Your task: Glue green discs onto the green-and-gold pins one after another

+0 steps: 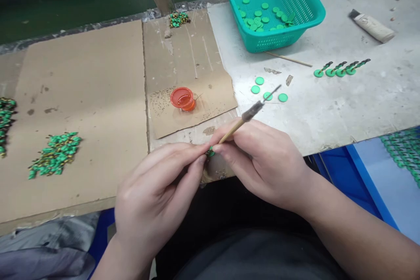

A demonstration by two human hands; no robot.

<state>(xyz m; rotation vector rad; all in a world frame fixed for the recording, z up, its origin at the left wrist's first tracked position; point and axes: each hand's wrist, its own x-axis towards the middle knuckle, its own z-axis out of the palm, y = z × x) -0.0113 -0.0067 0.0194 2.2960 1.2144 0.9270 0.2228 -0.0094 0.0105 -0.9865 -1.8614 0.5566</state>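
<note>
My left hand [160, 188] is closed in a pinch on a small green piece [211, 152], mostly hidden by the fingertips. My right hand [265, 157] meets it there, closed round a wooden-handled needle tool [235, 130]. Dark wrapping joins its handle to a thin metal tip, which points up and away to the right. Beyond my hands, a small red cup [182, 98] of liquid stands on cardboard. Several loose green discs [259, 80] lie past the tool's tip. Farther right, green discs carrying small dark-and-green figures [330, 71] stand in a row.
A teal basket [275, 37] with green discs stands at the back, a thin stick [288, 58] before it. A squeezed tube [374, 26] lies at right. Piles of small green-and-gold pieces [56, 154] rest on the cardboard [98, 87]. A blue tray [364, 183] sits below the table edge.
</note>
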